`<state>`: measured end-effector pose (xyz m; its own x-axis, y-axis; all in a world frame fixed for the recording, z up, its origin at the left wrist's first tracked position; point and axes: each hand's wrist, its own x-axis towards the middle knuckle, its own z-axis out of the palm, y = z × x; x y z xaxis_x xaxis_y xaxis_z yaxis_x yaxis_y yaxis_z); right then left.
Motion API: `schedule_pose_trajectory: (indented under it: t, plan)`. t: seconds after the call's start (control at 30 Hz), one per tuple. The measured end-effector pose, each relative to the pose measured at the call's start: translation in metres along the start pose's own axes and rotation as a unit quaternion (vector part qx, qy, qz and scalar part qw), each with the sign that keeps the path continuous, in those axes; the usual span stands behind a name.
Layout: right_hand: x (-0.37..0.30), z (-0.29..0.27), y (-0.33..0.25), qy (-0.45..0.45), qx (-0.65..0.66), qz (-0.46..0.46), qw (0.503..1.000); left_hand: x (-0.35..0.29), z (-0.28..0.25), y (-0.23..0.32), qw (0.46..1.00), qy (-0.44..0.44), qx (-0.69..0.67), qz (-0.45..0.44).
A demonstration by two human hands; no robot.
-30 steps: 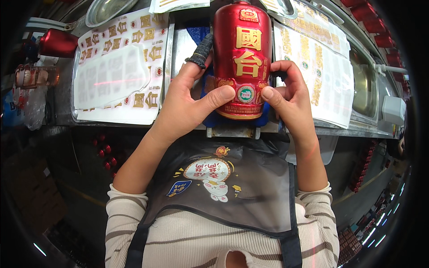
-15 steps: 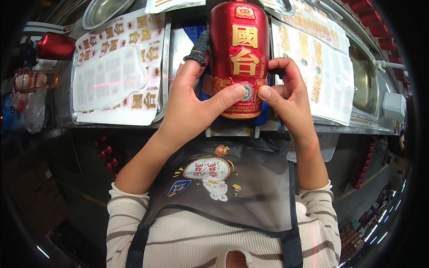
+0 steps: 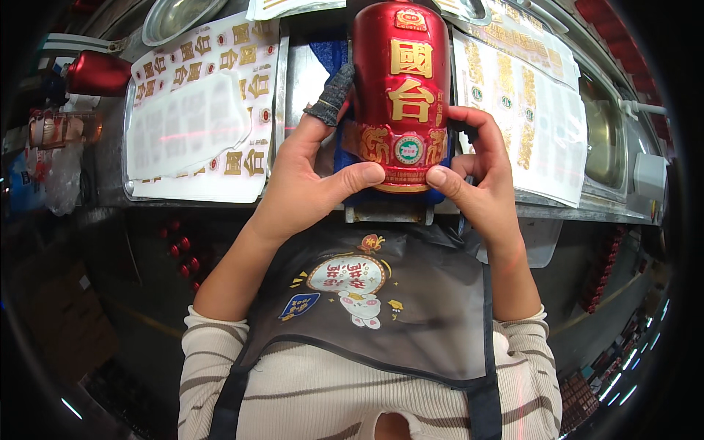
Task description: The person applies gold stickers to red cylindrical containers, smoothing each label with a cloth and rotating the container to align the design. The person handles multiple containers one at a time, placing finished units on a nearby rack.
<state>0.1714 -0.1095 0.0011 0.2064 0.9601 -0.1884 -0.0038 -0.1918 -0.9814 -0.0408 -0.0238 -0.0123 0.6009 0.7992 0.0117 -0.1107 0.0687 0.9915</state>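
A glossy red bottle with raised gold characters lies on a blue cloth, its base toward me. Near the base it carries a gold patterned band with a round green-and-white emblem. My left hand is closed round the bottle's left side, the thumb on its lower left edge and a dark finger cover on one finger. On the other side, my right hand grips the lower right, thumb at the base edge and index finger along the side. My remaining fingertips are partly hidden behind the bottle.
On the left a metal tray holds sheets of gold character stickers. More gold sticker sheets lie at the right, beside a metal basin. Another red bottle lies at far left. A metal bowl stands behind.
My left thumb has slid down and left off the round emblem, which now shows fully. My right thumb has shifted slightly downward. The whole view has shifted a little.
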Motion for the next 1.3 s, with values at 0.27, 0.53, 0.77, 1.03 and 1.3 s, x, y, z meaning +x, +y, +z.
schedule_pose_trajectory:
  t: [0.27, 0.53, 0.77, 1.03, 1.3]
  plan:
    - [0.002, -0.003, -0.004, -0.013, 0.035, 0.007, 0.999, 0.001, -0.006, -0.007, 0.999, 0.004, -0.035, 0.003]
    - [0.003, 0.0, 0.004, -0.009, 0.028, -0.015, 0.999, -0.001, 0.002, -0.011, 0.999, 0.014, -0.03, 0.022]
    - [0.004, -0.003, -0.003, -0.016, 0.098, 0.022, 0.995, 0.0, -0.002, -0.007, 0.999, 0.006, -0.04, -0.009]
    - [0.003, -0.005, -0.002, 0.006, 0.045, 0.001, 0.999, 0.001, -0.002, -0.008, 1.0, 0.009, -0.005, 0.004]
    - [-0.002, -0.041, -0.007, 0.143, 0.242, 0.036, 0.959, 0.009, 0.014, 0.001, 0.996, 0.052, 0.071, 0.012]
